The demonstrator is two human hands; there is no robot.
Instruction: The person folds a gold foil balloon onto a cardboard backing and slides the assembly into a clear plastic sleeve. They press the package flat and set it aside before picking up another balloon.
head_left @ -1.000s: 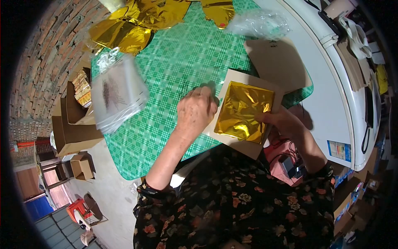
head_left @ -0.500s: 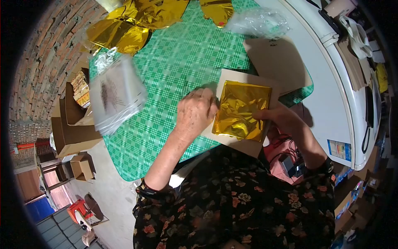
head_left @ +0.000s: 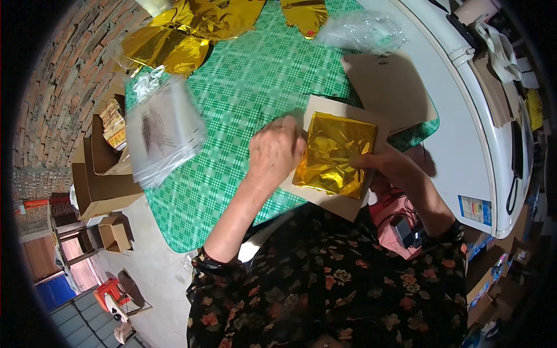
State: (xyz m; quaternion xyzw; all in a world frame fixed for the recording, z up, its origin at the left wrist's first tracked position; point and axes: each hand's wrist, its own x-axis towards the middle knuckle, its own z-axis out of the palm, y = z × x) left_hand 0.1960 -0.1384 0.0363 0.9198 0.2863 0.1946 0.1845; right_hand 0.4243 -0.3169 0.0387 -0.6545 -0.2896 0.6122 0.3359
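A folded gold foil packet (head_left: pixel 336 151) lies on a beige cardboard sheet (head_left: pixel 333 204), both tilted over the table's near edge. My right hand (head_left: pixel 390 164) grips them from the right, its thumb pressed on the foil and its other fingers mostly hidden beneath the card. Along the left border of the card, my left hand (head_left: pixel 275 148) is closed with curled fingers. Its fingertips are tucked out of sight, so what they pinch does not show.
A green checked tablecloth (head_left: pixel 249 75) covers the table. On it are clear plastic bags (head_left: pixel 165 130), loose gold foil (head_left: pixel 214 20), crumpled clear plastic (head_left: pixel 365 32) and more cardboard sheets (head_left: pixel 389 87). A white appliance (head_left: pixel 458 127) stands at right, an open carton (head_left: pixel 107 188) at left.
The card and foil have shifted slightly left and turned a little, with my right hand following. My left hand has rolled slightly at the card's edge.
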